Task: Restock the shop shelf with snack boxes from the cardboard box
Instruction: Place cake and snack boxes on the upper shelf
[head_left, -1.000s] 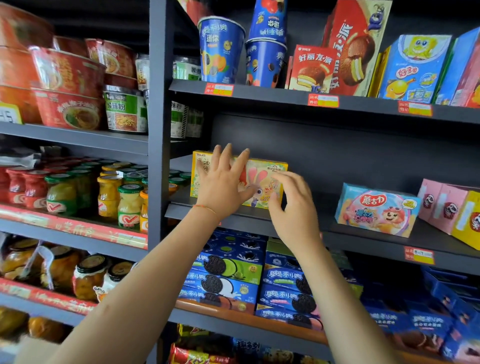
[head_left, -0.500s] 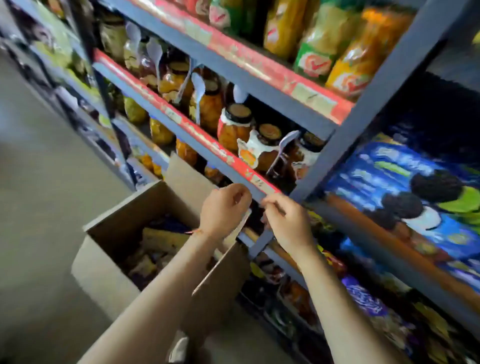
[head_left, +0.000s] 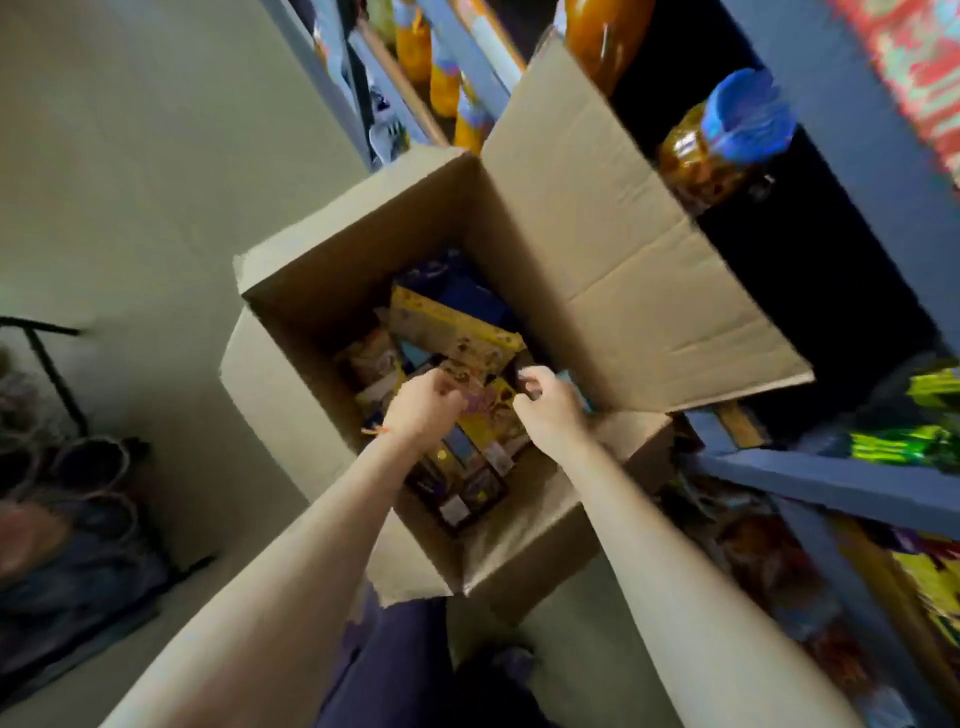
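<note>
Looking down into the open cardboard box (head_left: 613, 249) on the floor, right beside the shop shelf (head_left: 841, 483). Plenty of snack boxes (head_left: 457, 332) still piled inside, yellow and blue ones, so lots left to put up. Both arms reaching down into the pile. Left hand (head_left: 423, 408) with fingers curled, low over the snacks, but too blurry to tell if pinching one or holding nothing. Right hand (head_left: 548, 402) the same, fingers bent just above a yellow box, not clear if gripping yet. Probably about to pick the next box. A second ago, up at the shelf, both hands flat on a yellow bunny box, pushing it in. Half a second ago, hands on the way down past the jars. Now down in the box.
</note>
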